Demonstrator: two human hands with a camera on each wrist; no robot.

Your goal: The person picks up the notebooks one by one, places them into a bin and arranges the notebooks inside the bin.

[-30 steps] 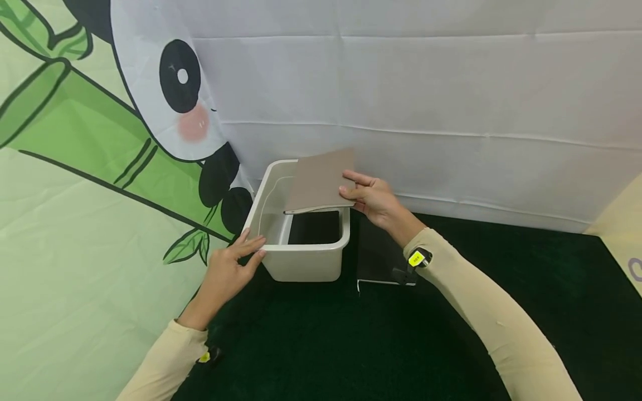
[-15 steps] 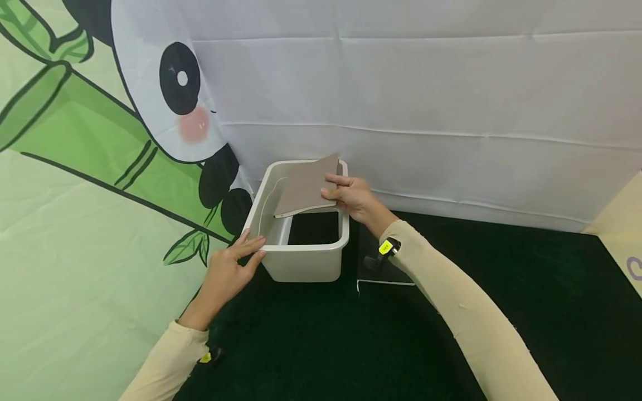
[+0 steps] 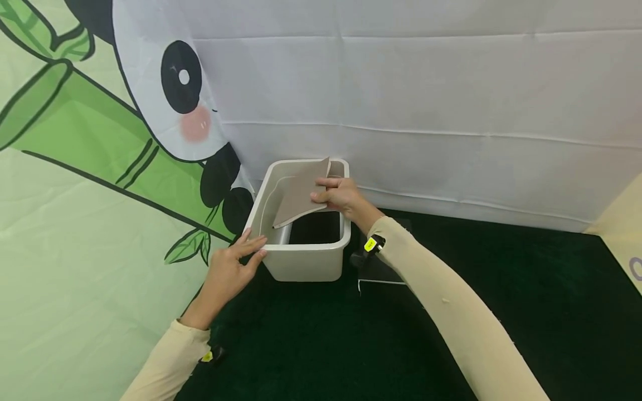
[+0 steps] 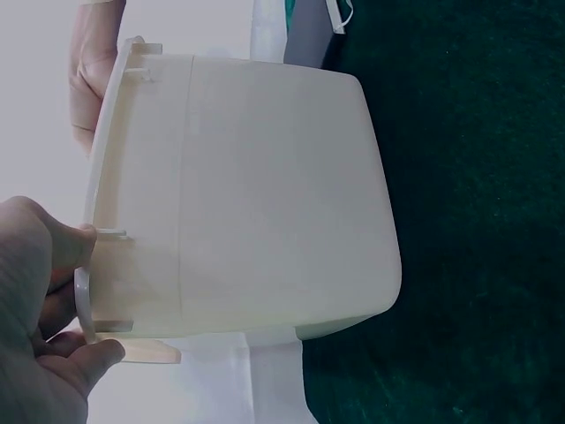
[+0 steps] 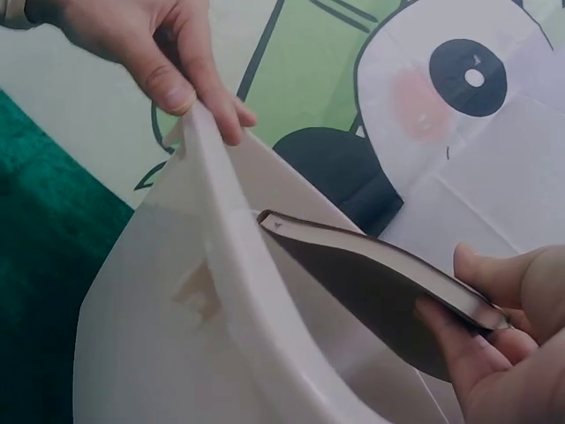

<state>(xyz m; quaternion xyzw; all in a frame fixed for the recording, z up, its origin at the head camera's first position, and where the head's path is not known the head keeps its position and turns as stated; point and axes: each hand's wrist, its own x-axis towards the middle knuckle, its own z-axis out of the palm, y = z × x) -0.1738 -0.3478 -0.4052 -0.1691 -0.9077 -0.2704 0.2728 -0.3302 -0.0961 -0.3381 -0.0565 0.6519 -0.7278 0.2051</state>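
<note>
Head view: My left hand [image 3: 229,270] pinches the rim of a cream rectangular plastic bin [image 3: 303,264], while my right hand [image 3: 347,199] pinches a taupe soft-covered notebook [image 3: 298,197], tilted at the bin's mouth. The step appears to be putting the notebook in; the next move seems to call for lowering it, then letting go. A flat black book-like item [image 3: 378,272] lies just right of the bin on dark green cloth [image 3: 301,345].

Left wrist view: My thumb and fingers clasp the bin's corner.

Right wrist view: I grip the notebook by one edge, pages showing.

Count: one bin, one taupe notebook, one black item outside; the dark patch inside is unclear.
</note>
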